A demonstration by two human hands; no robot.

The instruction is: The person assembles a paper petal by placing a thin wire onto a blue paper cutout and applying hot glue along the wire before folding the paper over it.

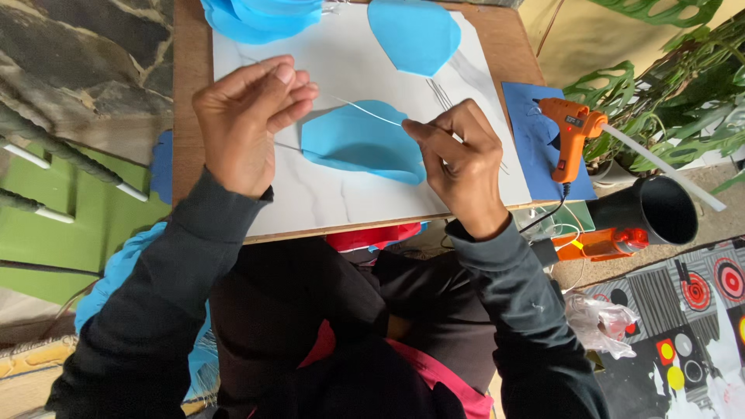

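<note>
A thin white wire [365, 110] is stretching between the two hands, just above the white marbled board [326, 194]. The left hand [247, 124] is pinching one end of it between thumb and fingertips; the right hand [459, 159] is gripping the other end, fingers closed around it. Under the wire, a blue foam petal [358, 143] is lying flat near the middle of the board. A second blue petal [414, 35] is resting at the board's far edge, and a stack of blue foam shapes [260, 17] is sitting at its far left corner. Just off the board's right side, an orange glue gun [573, 128] is standing on a blue foam sheet [535, 155].
</note>
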